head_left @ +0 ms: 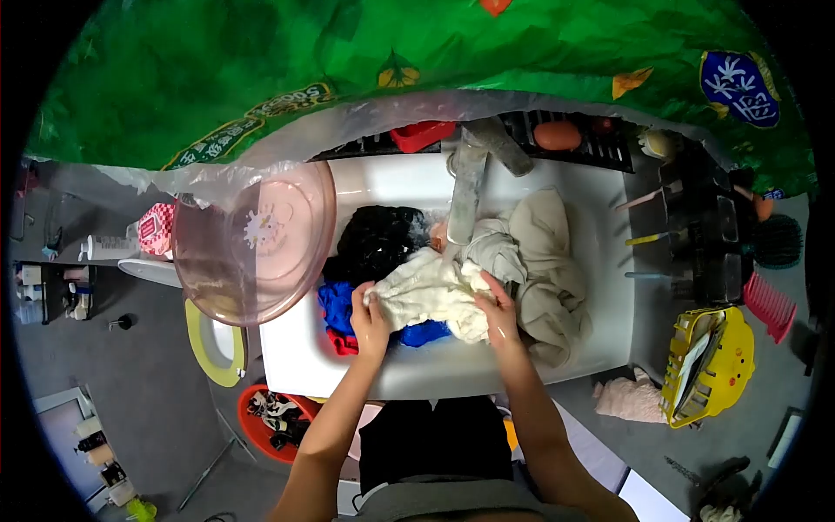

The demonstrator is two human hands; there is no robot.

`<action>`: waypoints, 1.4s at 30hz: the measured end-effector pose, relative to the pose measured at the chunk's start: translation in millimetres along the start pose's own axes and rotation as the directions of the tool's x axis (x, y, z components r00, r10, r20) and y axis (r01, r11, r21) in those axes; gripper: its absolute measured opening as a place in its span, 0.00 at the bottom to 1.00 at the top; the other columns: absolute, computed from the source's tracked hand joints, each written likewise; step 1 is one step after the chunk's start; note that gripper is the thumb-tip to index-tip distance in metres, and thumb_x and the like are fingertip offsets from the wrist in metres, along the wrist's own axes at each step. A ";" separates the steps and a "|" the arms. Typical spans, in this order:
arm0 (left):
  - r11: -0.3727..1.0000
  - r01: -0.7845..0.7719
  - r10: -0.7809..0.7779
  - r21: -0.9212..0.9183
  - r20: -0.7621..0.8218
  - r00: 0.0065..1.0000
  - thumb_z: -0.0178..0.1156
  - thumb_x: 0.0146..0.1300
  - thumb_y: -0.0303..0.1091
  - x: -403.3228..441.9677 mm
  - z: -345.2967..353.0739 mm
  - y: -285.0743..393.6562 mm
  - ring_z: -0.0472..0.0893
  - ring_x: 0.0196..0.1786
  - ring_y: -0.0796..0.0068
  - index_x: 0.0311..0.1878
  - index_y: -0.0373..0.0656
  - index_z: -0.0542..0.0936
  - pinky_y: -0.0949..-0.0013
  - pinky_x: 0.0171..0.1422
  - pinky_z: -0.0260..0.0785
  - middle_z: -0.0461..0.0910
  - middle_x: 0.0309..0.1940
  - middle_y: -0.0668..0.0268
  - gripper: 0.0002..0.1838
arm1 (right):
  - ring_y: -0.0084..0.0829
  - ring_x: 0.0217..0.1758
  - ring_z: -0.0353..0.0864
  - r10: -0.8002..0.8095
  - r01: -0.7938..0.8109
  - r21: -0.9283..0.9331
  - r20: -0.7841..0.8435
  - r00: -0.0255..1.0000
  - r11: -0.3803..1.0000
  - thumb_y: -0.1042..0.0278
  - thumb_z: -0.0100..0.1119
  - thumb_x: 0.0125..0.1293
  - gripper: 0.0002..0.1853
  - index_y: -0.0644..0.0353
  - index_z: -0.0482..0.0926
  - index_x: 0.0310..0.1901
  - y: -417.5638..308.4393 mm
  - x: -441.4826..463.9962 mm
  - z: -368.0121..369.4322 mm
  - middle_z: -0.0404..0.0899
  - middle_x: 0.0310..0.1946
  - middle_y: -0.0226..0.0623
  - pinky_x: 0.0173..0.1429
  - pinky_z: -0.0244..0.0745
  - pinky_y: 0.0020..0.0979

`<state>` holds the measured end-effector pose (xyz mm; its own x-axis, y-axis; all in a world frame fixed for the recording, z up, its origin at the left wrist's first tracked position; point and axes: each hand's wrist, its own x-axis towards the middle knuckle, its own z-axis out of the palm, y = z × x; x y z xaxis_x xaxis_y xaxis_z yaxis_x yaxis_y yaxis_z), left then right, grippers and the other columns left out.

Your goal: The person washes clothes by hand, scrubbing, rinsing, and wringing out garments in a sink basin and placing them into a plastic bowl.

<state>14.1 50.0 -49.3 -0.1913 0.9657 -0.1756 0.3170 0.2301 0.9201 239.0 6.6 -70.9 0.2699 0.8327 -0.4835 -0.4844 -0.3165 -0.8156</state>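
A wet cream-white cloth (pixel 424 291), its exact kind unclear, is stretched between my two hands over the white sink (pixel 600 348). My left hand (pixel 371 322) is closed on its left end, and my right hand (pixel 497 311) grips the bunched right end. Just above the cloth is the metal faucet (pixel 468 196). Behind and left of it lies a black wet cloth (pixel 374 239). Blue fabric (pixel 335 304) and a bit of red fabric (pixel 343 342) show beside and under my left hand. Light grey cloth (pixel 541 261) is heaped at the sink's right.
A pink basin (pixel 291 244) tilts over the sink's left edge. A green plastic bag (pixel 348 52) hangs across the top. A red tub (pixel 252 426) with clothes and a toilet (pixel 213 344) are left; a yellow basket (pixel 718 370) is right.
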 end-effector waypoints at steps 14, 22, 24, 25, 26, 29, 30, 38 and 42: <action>0.977 0.055 -0.087 0.206 0.152 0.985 0.50 0.57 0.26 -16.0 -29.9 -1.7 0.71 0.27 0.75 0.44 0.43 0.71 0.74 0.32 0.64 0.73 0.29 0.66 0.11 | 0.23 0.44 0.67 -0.247 0.183 -0.367 -0.135 0.960 0.912 0.71 0.58 0.57 0.25 0.64 0.66 0.57 11.4 -17.5 -27.0 0.69 0.47 0.34 0.47 0.64 0.22; 0.631 -0.610 0.371 0.478 0.504 0.780 0.64 0.45 0.41 9.2 4.1 26.7 0.68 0.51 0.57 0.41 0.44 0.76 0.57 0.54 0.60 0.71 0.47 0.60 0.19 | 0.43 0.56 0.63 -0.372 0.095 -0.847 -0.127 0.920 0.523 0.59 0.66 0.49 0.32 0.70 0.65 0.52 12.0 -35.5 -5.9 0.62 0.54 0.52 0.59 0.59 0.35; 0.588 -0.695 0.462 0.413 0.533 0.708 0.63 0.47 0.40 18.9 15.3 4.7 0.71 0.48 0.60 0.38 0.44 0.78 0.60 0.52 0.60 0.76 0.41 0.62 0.15 | 0.43 0.55 0.65 -0.394 0.155 -0.945 0.030 0.918 0.289 0.61 0.64 0.50 0.26 0.66 0.70 0.48 5.6 -41.8 6.4 0.62 0.54 0.49 0.57 0.62 0.36; 0.618 -0.706 0.500 0.345 0.520 0.692 0.63 0.48 0.39 26.3 21.2 -0.9 0.73 0.46 0.60 0.37 0.43 0.78 0.60 0.50 0.61 0.77 0.37 0.61 0.14 | 0.42 0.54 0.67 -0.355 0.201 -0.954 0.113 0.928 0.223 0.62 0.64 0.51 0.22 0.64 0.72 0.46 6.1 -40.3 6.4 0.64 0.54 0.47 0.55 0.63 0.36; 0.641 -0.717 0.539 0.273 0.506 0.674 0.62 0.49 0.38 32.4 25.5 -6.5 0.74 0.43 0.60 0.37 0.43 0.78 0.60 0.48 0.63 0.78 0.34 0.60 0.13 | 0.41 0.53 0.68 -0.311 0.249 -0.956 0.191 0.931 0.158 0.64 0.63 0.51 0.19 0.62 0.73 0.45 7.0 -38.0 6.4 0.65 0.53 0.45 0.54 0.65 0.37; 0.953 -0.265 0.165 0.145 0.483 0.860 0.56 0.58 0.36 38.3 37.1 7.9 0.76 0.28 0.58 0.38 0.37 0.74 0.63 0.32 0.66 0.75 0.21 0.52 0.12 | 0.24 0.37 0.73 -0.369 0.255 -0.746 0.014 0.929 0.615 0.70 0.58 0.55 0.12 0.60 0.75 0.42 -1.5 -16.8 19.5 0.74 0.37 0.36 0.39 0.68 0.27; 0.974 -0.219 0.167 0.062 0.462 0.871 0.54 0.60 0.37 43.7 43.8 -0.9 0.76 0.28 0.58 0.39 0.36 0.74 0.65 0.32 0.66 0.75 0.22 0.51 0.13 | 0.21 0.33 0.72 -0.291 0.194 -0.607 -0.065 0.954 0.771 0.70 0.57 0.56 0.12 0.61 0.75 0.42 -6.7 -12.5 24.3 0.74 0.33 0.35 0.37 0.67 0.24; 0.986 -0.164 0.131 0.026 0.483 0.865 0.47 0.64 0.39 50.5 59.4 -15.5 0.77 0.33 0.49 0.41 0.38 0.74 0.61 0.36 0.68 0.76 0.28 0.48 0.13 | 0.18 0.39 0.70 -0.108 -0.005 -0.380 -0.275 0.955 0.925 0.65 0.50 0.63 0.14 0.60 0.73 0.49 1.1 12.0 36.3 0.75 0.37 0.29 0.45 0.64 0.20; 0.959 -0.275 0.239 0.060 0.344 0.908 0.47 0.63 0.38 32.3 73.4 0.3 0.77 0.34 0.46 0.41 0.40 0.75 0.59 0.37 0.69 0.77 0.30 0.48 0.12 | 0.27 0.57 0.65 0.078 -0.116 -0.297 -0.135 0.988 0.948 0.51 0.45 0.65 0.22 0.55 0.69 0.55 19.3 18.7 37.9 0.68 0.54 0.32 0.59 0.58 0.25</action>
<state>76.2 90.1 -80.4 0.2214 0.9733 -0.0599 0.4130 -0.0379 0.9099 203.1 33.2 -83.7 0.3411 0.7363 -0.5844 -0.2432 -0.5315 -0.8114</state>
